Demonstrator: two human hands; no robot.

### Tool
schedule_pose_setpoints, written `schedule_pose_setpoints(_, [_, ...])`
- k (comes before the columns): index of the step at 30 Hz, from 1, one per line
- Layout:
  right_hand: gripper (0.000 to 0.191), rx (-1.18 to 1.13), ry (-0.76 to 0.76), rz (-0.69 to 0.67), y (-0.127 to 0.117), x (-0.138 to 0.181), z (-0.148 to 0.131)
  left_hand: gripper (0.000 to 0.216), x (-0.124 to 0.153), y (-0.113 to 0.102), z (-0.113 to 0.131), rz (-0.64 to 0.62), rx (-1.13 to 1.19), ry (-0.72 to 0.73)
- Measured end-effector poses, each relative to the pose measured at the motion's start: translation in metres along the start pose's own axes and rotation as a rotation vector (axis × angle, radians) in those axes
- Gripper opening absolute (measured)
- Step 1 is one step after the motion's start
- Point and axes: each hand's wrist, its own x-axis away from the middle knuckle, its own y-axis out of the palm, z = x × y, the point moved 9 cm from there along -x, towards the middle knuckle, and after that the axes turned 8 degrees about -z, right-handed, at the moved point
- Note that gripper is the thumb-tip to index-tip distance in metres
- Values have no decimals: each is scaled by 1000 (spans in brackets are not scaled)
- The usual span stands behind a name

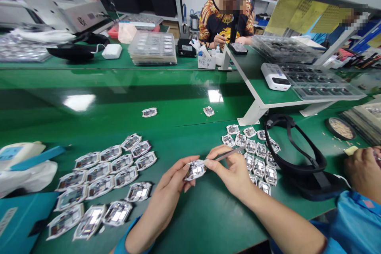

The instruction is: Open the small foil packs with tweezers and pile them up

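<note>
White-framed, silvery rounded module [196,170] sits above the near green tabletop [190,222], gripped by my half-curled left hand [173,182]. My right hand [232,171], pinched nearly closed beside its right edge, holds a slim grey tool [228,154].

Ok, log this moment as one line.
left hand: holds white-rimmed part | right hand: holds thin grey tool, at part's edge | table: similar parts both sides

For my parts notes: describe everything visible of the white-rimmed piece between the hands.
The white-rimmed piece has a shiny, silvery middle with darker patches; its rim looks plastic. Held above the green table, it faces the camera, the left hand gripping its left end, the right hand touching its upper right edge. Finer details are unclear.
</note>
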Motion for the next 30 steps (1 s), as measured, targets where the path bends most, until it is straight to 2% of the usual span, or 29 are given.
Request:
schedule_pose_setpoints(10, [9,-84,149,-109,15,0,16,33,0,3,1,-43,-110,6])
schedule_pose_setpoints(16, [11,-85,170,-25,6,-1,17,30,1,1,4,-42,-188,41])
schedule_pose_setpoints(24, [11,-81,189,-1,7,0,21,30,2,6,10,-57,-329,114])
schedule_pose_setpoints(30, [11,-145,193,25,7,1,25,30,3,7,13,-70,-356,106])
